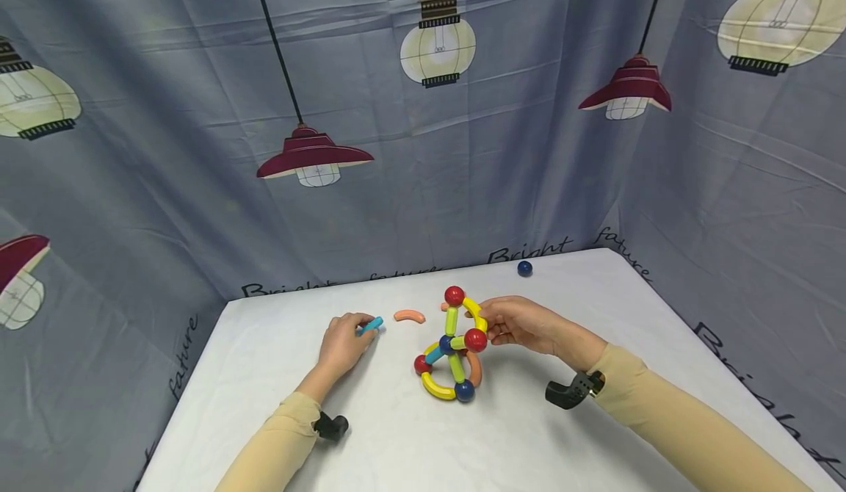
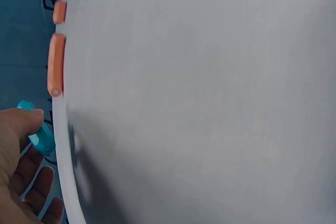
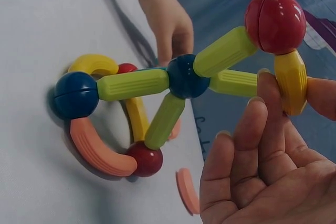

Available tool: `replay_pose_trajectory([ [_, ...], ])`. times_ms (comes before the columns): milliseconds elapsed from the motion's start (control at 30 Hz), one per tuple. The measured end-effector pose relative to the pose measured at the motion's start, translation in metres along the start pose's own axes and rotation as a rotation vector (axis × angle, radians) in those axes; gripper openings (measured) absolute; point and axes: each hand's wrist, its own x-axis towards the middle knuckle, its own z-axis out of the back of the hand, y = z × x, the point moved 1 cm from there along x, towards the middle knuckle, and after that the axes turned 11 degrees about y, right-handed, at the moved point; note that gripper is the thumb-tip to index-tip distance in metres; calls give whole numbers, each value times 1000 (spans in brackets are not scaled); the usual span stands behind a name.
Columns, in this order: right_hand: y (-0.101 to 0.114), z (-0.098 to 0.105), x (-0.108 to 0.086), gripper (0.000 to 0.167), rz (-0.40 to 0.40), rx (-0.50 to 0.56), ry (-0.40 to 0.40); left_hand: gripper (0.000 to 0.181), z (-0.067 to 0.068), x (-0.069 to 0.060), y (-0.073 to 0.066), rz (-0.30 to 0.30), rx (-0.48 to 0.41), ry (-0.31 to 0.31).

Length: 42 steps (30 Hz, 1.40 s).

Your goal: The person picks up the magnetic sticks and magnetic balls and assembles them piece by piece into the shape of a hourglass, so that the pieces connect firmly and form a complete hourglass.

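My left hand (image 1: 341, 344) pinches a light-blue magnetic rod (image 2: 44, 141) between thumb and finger, low over the table's left-middle part. At the centre stands a construction of magnetic rods and balls. A dark blue ball (image 3: 188, 76) at its middle joins several light-green rods (image 3: 134, 83) and a blue rod (image 1: 433, 355). Curved yellow and orange rods (image 3: 100, 148) link the lower balls. My right hand (image 1: 525, 324) pinches the upper curved yellow rod (image 3: 292, 82), which runs between two red balls (image 1: 454, 296). The yellow rod's far end is hidden in the right wrist view.
A loose curved orange rod (image 1: 410, 316) lies between my left hand and the construction. Another orange piece (image 1: 444, 306) lies partly hidden behind it. A dark blue ball (image 1: 525, 268) rests near the back edge of the white table (image 1: 396, 440). Patterned curtains (image 1: 423, 183) surround the table.
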Motion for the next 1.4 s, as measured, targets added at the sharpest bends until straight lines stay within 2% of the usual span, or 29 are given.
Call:
replay_pose_trajectory([
  [133, 0, 0, 0, 34, -6, 4, -9, 25, 0, -6, -9, -4, -165, 1],
  [333, 0, 0, 0, 32, -10, 6, -17, 27, -3, -14, -26, -34, -395, 50],
  [500, -1, 0, 0, 31, -5, 9, -17, 27, -6, -21, -46, -73, -522, 109],
  [800, -2, 0, 0, 31, -1, 12, -10, 28, -6, -31, -81, -199, -653, 134],
  [1033, -2, -1, 1, 30, 1, 13, -8, 23, -9, -36, -100, -209, -695, 133],
  [1167, -2, 0, 1, 30, 2, 12, -5, 22, -10, -39, -106, -218, -694, 149],
  [1400, -3, 0, 2, 31, 7, 14, 0, 27, -10, -42, -108, -244, -720, 187],
])
